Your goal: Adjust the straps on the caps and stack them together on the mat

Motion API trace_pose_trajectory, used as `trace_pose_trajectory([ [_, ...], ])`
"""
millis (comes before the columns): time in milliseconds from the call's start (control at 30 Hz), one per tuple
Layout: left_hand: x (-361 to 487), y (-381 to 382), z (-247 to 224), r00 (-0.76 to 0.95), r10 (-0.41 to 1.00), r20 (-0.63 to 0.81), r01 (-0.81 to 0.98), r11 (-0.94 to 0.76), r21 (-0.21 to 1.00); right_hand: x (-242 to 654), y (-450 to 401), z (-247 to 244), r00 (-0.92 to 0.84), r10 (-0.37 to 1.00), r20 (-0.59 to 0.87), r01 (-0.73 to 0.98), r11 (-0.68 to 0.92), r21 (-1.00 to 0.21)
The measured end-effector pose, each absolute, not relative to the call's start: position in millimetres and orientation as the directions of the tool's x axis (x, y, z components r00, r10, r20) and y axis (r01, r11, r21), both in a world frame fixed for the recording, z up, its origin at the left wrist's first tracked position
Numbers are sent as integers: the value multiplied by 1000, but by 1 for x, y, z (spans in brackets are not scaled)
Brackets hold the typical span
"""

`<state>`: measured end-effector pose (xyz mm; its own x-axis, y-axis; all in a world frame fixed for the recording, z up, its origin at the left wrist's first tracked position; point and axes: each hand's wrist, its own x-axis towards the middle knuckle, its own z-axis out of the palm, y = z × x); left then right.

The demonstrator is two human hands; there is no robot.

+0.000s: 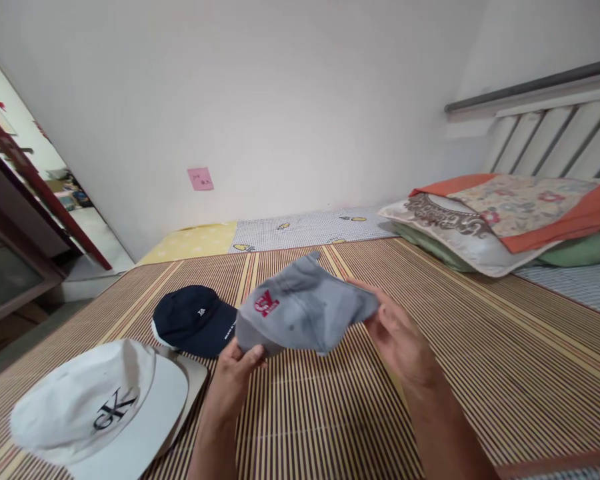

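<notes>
1. Grey cap (pixel 303 310) is held up off the striped bamboo mat (pixel 480 373), between both hands, roughly centre of view.
2. Left hand (pixel 237 377) is closed on the cap's lower left edge, thumb on top, pinching the fabric near the red logo (pixel 266 303).
3. Right hand (pixel 397 333) is at the cap's right end, fingers curled around that edge. Grip looks loose; fingertips are partly hidden behind the fabric, so how firm it is I can't tell.
4. Key relation: the cap's long axis runs left to right, tilted slightly up at the far middle, with one hand on each end. Neither hand is nearer; both are in contact.
5. Cap is crumpled, crown collapsed. Brim isn't clearly separable from the crown from this angle.
6. Navy cap (pixel 195 320) lies flat on the mat just left of the grey one, behind the left hand, apart from it.
7. White cap (pixel 100 407) with black lettering sits nearer the camera at far left, well apart from both hands.
8. Pillows (pixel 505 220) are stacked at the far right by the headboard; a pink note (pixel 201 179) is stuck on the wall.
</notes>
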<state>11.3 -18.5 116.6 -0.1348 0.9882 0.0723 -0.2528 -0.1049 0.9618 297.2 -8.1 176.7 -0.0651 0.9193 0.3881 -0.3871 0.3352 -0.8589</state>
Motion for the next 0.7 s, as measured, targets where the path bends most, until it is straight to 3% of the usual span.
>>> trace_pose_trajectory([
  [167, -7, -13, 120, -436, 900, 17, -577, -294, 762, 293, -3, 172, -80, 893, 442, -368, 385, -846],
  [267, -26, -6, 116, -564, 799, -207, -699, -329, 634, 291, -1, 167, -129, 902, 413, -329, 354, -876],
  [367, -44, 0, 107, -516, 723, -460, -814, -245, 527, 288, 1, 163, -165, 911, 378, -267, 328, -906],
  [433, -50, 3, 101, -468, 700, -540, -850, -189, 492, 286, 2, 161, -189, 913, 361, -234, 315, -920],
  [700, -44, 6, 98, -359, 725, -588, -897, -93, 433, 285, -2, 164, -211, 928, 308, -166, 277, -946],
])
